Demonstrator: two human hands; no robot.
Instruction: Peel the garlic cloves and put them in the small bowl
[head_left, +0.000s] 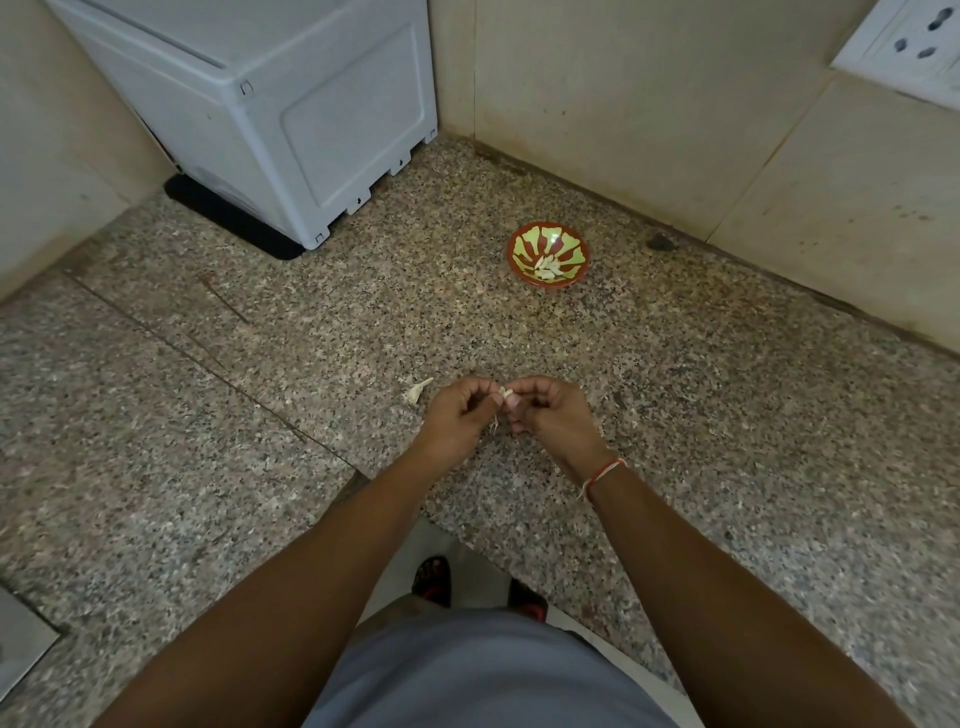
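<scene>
A small garlic clove (507, 393) is pinched between the fingertips of my left hand (458, 415) and my right hand (551, 413), held just above the speckled granite counter (701, 415). A thin strip of papery skin hangs below the clove between the two hands. Farther back and a little right stands the small red bowl (521, 240) with a green pattern; several pale peeled cloves (548, 266) lie in it. A scrap of garlic skin (415, 392) lies on the counter just left of my left hand.
A white appliance (270, 104) stands on a black mat at the back left corner. Beige tiled walls close the counter at the back and right, with a wall socket (914, 36) top right. A dark spot (660, 242) lies near the wall. The counter's front edge runs below my forearms.
</scene>
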